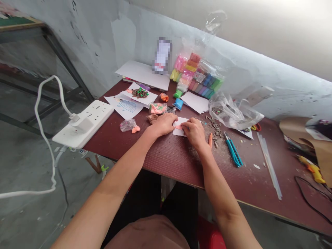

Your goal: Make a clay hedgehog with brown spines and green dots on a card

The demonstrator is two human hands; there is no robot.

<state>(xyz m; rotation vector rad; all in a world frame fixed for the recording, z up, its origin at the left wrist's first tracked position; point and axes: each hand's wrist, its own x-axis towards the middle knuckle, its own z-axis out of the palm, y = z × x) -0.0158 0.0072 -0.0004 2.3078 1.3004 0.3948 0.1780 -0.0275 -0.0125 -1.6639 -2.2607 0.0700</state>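
The paper (178, 132) looks matt, the tabletop (166, 154) dimpled.

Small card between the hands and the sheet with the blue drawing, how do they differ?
The card looks smaller than the sheet. The card bears a pink piece, the sheet a blue drawing. The card lies between the left hand and right hand; the sheet lies apart from both. Both are white and lie on the table.

In a craft workroom, multicoloured modelling-clay packets (199, 77) and a yellow plastic glue gun (314, 171) sit on a dark-red textured bench (163, 159) beside a scuffed grey wall (88, 48), above a grey concrete floor (23, 221).
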